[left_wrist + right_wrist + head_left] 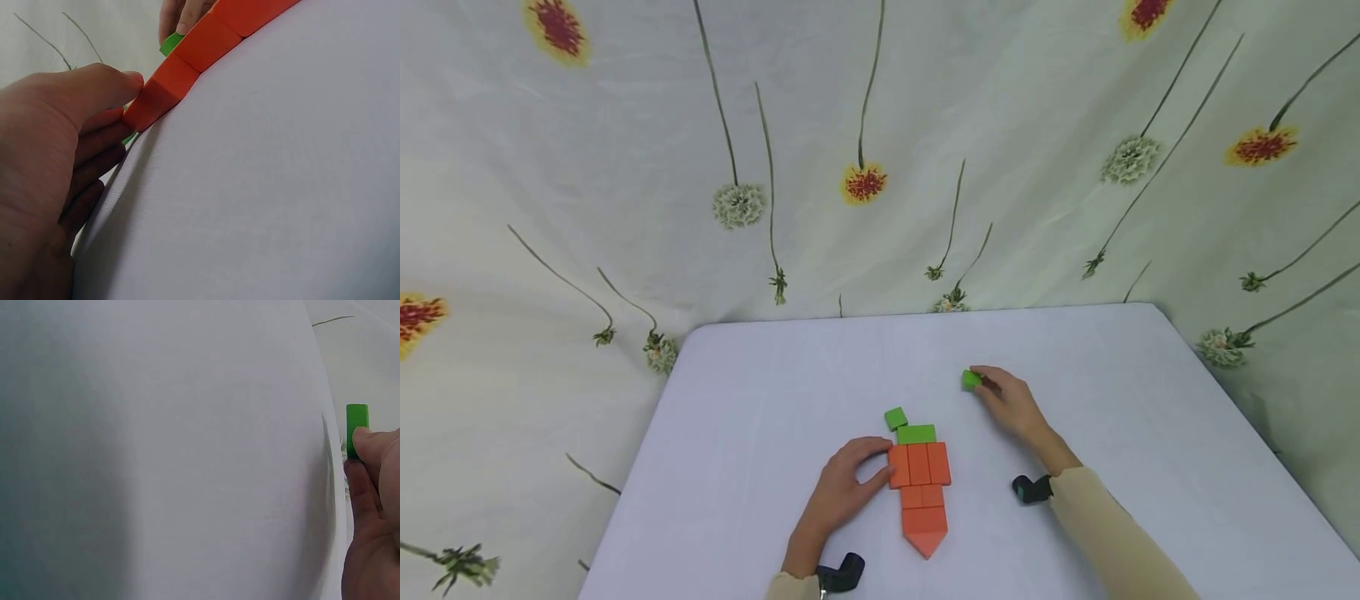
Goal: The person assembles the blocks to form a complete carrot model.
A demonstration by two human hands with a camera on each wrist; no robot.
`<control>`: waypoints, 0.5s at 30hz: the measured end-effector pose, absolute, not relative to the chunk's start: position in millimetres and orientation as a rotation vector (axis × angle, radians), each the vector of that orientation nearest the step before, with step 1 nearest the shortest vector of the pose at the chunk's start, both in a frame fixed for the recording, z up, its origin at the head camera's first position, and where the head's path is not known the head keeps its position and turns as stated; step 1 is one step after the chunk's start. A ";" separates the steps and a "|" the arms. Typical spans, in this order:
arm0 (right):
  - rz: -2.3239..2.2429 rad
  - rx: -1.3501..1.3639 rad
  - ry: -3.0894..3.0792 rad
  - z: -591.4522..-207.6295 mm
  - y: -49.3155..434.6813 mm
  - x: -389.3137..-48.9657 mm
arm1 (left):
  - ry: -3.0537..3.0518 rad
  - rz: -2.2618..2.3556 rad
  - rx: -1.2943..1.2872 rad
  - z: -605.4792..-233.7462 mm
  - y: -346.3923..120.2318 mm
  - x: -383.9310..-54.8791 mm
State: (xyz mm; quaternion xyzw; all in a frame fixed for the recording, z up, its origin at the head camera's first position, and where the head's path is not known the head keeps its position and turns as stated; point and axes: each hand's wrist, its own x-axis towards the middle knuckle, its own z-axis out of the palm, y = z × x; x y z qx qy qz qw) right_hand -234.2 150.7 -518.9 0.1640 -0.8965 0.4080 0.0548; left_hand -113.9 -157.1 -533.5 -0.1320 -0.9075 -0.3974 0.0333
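In the head view, flat orange blocks form a carrot-like column on the table, tapering to an orange triangular block at the near end. A green rectangular block lies against the column's far end, and a small green block sits tilted at its left corner. My left hand holds the leftmost orange block between thumb and fingers at its outer side. Farther back and to the right, my right hand pinches another green block between thumb and fingertips.
A white-covered table lies under the blocks, its rounded far edge meeting a flower-printed cloth behind. Dark wrist-worn devices sit at the left wrist and right wrist, close to the tabletop.
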 end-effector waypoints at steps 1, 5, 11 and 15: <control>1.247 0.518 -2.726 -518.1 150.3 -233.4 | -2.792 -1.228 -0.406 -533.2 -157.1 -113.7; 1.264 0.604 -2.728 -515.3 149.0 -229.7 | -2.795 -1.229 -0.410 -532.5 -156.9 -113.4; 1.288 0.731 -2.719 -514.3 144.9 -227.3 | -2.786 -1.244 -0.417 -533.2 -157.2 -114.5; 1.265 0.836 -2.730 -515.0 141.6 -226.0 | -2.792 -1.242 -0.413 -532.8 -157.0 -115.0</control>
